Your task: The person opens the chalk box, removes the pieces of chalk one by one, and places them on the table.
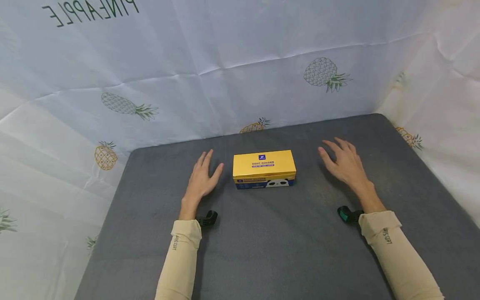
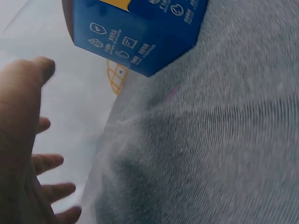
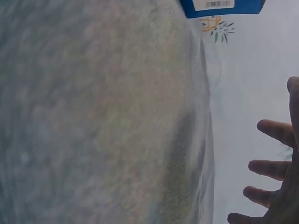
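Observation:
A yellow cardboard box (image 1: 264, 164) with a blue lower edge and a panda picture on its front lies on the grey table. Its lid is down and the contents are hidden. To its left, my left hand (image 1: 200, 180) hovers with fingers spread and thumb toward the box, holding nothing. On the other side, farther from the box, my right hand (image 1: 346, 163) is held over the table with loosely extended fingers and nothing in them. The left wrist view shows the box's blue end (image 2: 135, 39); the right wrist view catches a corner with a barcode label (image 3: 214, 4).
The grey cloth-covered table (image 1: 270, 246) has rounded far corners. A white curtain (image 1: 225, 100) printed with pineapples hangs behind it and along both sides. Each wrist wears a dark band, the left strap (image 1: 208, 218) and the right strap (image 1: 348, 214).

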Motion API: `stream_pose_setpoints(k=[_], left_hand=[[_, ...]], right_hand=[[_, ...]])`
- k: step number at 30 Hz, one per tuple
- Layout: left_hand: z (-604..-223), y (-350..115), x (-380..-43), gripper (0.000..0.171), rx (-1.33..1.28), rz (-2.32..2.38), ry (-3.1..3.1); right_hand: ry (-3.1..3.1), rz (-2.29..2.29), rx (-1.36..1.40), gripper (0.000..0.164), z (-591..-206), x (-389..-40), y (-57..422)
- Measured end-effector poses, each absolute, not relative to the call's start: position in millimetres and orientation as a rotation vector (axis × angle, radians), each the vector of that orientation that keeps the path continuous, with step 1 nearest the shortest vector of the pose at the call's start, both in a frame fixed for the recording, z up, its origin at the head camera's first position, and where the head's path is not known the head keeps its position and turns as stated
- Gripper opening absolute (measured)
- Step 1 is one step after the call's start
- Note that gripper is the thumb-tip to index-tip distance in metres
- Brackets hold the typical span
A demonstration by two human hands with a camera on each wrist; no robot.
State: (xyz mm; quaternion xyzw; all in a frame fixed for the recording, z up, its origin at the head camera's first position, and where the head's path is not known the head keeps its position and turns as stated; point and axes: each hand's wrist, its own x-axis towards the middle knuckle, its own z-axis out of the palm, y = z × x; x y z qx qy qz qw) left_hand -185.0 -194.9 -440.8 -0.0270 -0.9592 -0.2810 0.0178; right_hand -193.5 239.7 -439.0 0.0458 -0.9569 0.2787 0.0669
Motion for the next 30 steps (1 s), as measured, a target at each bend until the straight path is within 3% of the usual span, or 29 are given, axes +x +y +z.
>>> stream_pose_setpoints(k=[16,22,30], left_hand=[[-468,-178,-184,0.079,-0.563,-1.765,-2.456],[-476,-169,-184,0.097,-0.641,-1.86,-2.424],[-481,-163,-184,0.097,-0.628,-1.833,-2.453]], right_hand=[[-2.812,1.127,0.365,0.061,-415,-205,214],[-2.784,1.168,0.434,0.057,-413,-208,206],[-2.795,1.243,0.546,0.053,-411,-212,199]])
